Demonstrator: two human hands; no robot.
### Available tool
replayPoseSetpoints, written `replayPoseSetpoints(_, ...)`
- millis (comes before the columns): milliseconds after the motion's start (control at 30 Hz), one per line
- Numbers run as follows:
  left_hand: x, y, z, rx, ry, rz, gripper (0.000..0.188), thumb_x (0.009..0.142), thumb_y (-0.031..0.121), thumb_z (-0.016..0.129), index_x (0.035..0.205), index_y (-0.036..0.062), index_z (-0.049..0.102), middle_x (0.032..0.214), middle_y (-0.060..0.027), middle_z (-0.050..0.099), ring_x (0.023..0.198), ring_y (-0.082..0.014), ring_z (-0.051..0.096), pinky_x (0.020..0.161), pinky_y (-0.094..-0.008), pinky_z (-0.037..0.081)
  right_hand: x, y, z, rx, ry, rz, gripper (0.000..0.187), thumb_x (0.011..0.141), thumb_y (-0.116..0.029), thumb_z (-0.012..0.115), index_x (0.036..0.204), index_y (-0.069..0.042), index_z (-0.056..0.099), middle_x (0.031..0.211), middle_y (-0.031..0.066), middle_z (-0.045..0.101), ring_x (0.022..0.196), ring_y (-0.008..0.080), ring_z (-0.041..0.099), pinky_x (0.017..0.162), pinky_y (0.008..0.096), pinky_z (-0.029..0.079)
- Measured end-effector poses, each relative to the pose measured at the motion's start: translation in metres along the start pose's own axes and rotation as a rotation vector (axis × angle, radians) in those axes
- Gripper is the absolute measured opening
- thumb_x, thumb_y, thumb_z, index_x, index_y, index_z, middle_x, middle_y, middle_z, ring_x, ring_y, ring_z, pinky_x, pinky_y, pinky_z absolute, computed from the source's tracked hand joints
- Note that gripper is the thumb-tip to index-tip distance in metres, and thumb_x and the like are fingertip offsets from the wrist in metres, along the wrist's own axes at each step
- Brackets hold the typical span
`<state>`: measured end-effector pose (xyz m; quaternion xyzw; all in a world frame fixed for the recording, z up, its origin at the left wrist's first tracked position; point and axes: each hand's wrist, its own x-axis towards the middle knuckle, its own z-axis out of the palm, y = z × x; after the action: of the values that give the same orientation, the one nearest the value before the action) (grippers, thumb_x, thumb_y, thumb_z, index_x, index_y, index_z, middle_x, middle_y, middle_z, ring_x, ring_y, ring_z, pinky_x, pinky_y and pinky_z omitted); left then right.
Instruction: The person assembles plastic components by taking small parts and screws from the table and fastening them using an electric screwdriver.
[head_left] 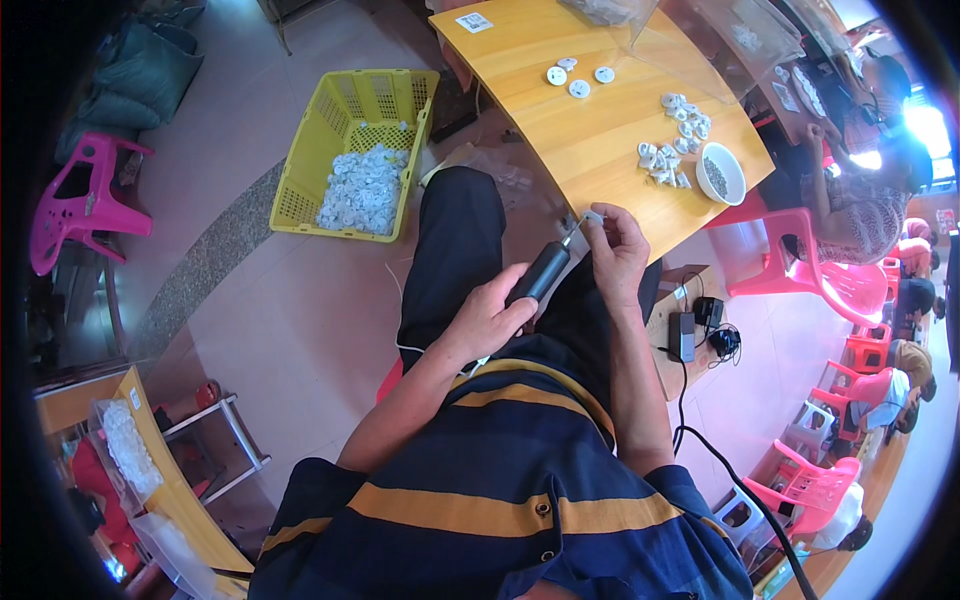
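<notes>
My left hand (488,313) is wrapped round a black electric screwdriver (541,273), its tip pointing up and away toward the right. At that tip, my right hand (618,252) pinches a small white plastic part (592,217) between thumb and fingers, just by the table's near edge. The tip is at or very close to the part; whether it touches, I cannot tell. On the wooden table (540,105) lie several round white pieces (579,89) and a heap of small white plastic parts (662,163). Beside the heap stands a white bowl (736,172) of small grey metal pieces.
A yellow crate (282,215) with many white parts stands on the floor left of the table. Black power adapters (682,337) with cables lie on a wooden surface at my right. Pink chairs (855,268) and seated people are to the right; a pink stool (90,205) stands left.
</notes>
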<state>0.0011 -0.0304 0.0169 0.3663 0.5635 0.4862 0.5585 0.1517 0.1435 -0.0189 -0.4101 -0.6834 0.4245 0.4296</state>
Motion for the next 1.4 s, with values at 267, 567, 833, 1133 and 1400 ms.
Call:
replayPoseSetpoints(267,0.001,-0.005,0.000,-0.067,-0.018,-0.014,0.044,0.093,0.011,0.057,0.136,0.0020,0.053,0.086,-0.0072,0.067,0.074,-0.0134,0.066,0.069,-0.0303,0.055,0.001,-0.003,0.000,-0.025,-0.002,-0.054,0.015,0.089,0.002,0.073,0.103,-0.003,0.072,0.085,0.0022,0.065,0.073,0.0068,0.060,0.067,0.0219,0.050)
replayPoseSetpoints(567,0.001,-0.004,0.002,-0.181,-0.057,-0.059,0.043,0.095,0.006,0.054,0.137,0.0026,0.052,0.089,-0.0025,0.059,0.069,-0.0086,0.057,0.062,-0.0249,0.050,0.001,-0.004,-0.002,0.007,-0.024,-0.045,0.013,0.090,0.003,0.072,0.102,-0.002,0.072,0.087,0.0021,0.067,0.073,0.0068,0.059,0.068,0.0225,0.050)
replayPoseSetpoints(833,-0.002,0.009,0.003,-0.269,-0.078,-0.115,0.035,0.094,0.008,0.051,0.128,0.0007,0.055,0.090,-0.0040,0.060,0.074,-0.0107,0.059,0.065,-0.0261,0.052,0.001,-0.002,-0.002,-0.007,-0.027,-0.055,0.013,0.090,0.003,0.071,0.102,-0.001,0.072,0.086,0.0019,0.067,0.072,0.0068,0.059,0.067,0.0221,0.049)
replayPoseSetpoints(1133,0.000,-0.001,-0.006,-0.477,-0.174,-0.166,0.044,0.100,0.015,0.053,0.142,0.0014,0.046,0.093,-0.0092,0.067,0.067,-0.0135,0.065,0.061,-0.0261,0.055,0.002,0.001,-0.003,0.006,-0.052,-0.074,0.014,0.090,0.004,0.070,0.103,-0.002,0.072,0.086,0.0017,0.067,0.072,0.0069,0.058,0.067,0.0221,0.049)
replayPoseSetpoints(1400,0.004,0.000,-0.009,-0.524,-0.222,-0.166,0.042,0.101,0.017,0.053,0.139,0.0000,0.047,0.094,-0.0104,0.069,0.067,-0.0144,0.067,0.061,-0.0260,0.056,0.002,0.000,-0.004,0.044,-0.056,-0.030,0.015,0.091,0.004,0.070,0.104,-0.002,0.071,0.085,0.0011,0.066,0.071,0.0066,0.057,0.067,0.0219,0.049)
